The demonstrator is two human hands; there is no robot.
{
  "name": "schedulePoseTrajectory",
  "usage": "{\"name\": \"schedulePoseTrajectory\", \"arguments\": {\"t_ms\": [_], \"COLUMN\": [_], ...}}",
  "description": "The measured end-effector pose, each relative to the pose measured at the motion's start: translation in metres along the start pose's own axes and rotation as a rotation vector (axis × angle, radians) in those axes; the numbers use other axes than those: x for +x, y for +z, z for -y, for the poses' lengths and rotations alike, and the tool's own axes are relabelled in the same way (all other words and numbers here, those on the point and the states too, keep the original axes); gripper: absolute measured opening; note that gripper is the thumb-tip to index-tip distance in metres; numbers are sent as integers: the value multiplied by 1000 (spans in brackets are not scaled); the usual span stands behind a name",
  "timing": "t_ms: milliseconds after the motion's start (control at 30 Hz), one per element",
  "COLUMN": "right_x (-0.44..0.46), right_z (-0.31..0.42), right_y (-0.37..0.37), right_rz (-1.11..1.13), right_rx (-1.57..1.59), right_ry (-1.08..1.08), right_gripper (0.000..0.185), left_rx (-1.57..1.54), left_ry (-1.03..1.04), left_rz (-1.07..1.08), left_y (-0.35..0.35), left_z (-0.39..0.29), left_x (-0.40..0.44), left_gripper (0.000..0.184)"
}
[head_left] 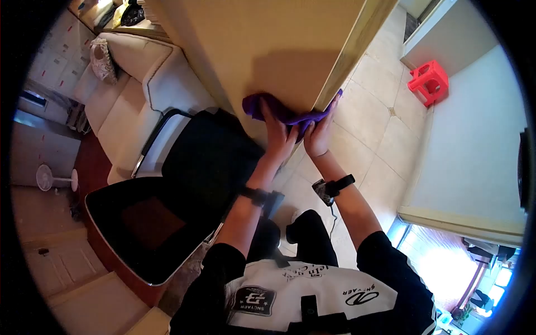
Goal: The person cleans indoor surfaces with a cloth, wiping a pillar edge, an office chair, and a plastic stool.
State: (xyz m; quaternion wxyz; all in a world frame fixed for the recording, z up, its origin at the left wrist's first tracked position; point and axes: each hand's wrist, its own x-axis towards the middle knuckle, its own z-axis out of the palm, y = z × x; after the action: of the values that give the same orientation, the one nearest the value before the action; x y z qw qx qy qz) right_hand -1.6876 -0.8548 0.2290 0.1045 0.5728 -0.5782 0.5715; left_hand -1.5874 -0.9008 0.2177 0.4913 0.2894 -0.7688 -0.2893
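A crumpled purple cloth is wrapped around the vertical edge of a light-wood panel. My left hand presses it to the panel's broad face, its thumb near the corner. On the narrow side, my right hand holds the other end of the cloth, fingers pointing up along the edge. Both hands are close together, and the cloth partly hides the left fingertips. Each wrist carries a dark strap, with a small device on the right one.
Left of the panel stands a black chair with a metal frame, close to my left arm. Behind it is a cream sofa. A red plastic stool stands by the white wall on the tiled floor. A white fan is far left.
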Motion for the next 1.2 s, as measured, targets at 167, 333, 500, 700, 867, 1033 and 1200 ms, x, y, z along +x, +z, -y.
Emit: {"name": "schedulePoseTrajectory", "arguments": {"t_ms": [167,333,500,700,867,1033,1200], "right_x": [-60,-124,-195,-268,-288,-274,-195], "right_z": [-43,-98,-154,-205,-211,-192,-103], "right_y": [24,60,92,114,122,109,97], "right_rz": [-1,-86,-105,-79,19,-17,319], "right_rx": [-28,-17,-55,-86,-66,-95,-450], "right_ry": [-36,-180,-242,-254,-187,-451,-552], "right_gripper": [64,64,65,67,72,68,53], "left_rx": [58,2,7,-158,-314,-608,638], "left_ry": [-95,-98,-210,-136,-488,-308,-422], "left_rz": [210,-34,-85,-187,-276,-359,318], "left_y": [49,101,123,157,184,173,183], "left_z": [97,174,199,244,280,242,342], "left_x": [-66,-123,-156,-219,-242,-223,-209], "left_gripper": [80,87,86,77,79,77,41]}}
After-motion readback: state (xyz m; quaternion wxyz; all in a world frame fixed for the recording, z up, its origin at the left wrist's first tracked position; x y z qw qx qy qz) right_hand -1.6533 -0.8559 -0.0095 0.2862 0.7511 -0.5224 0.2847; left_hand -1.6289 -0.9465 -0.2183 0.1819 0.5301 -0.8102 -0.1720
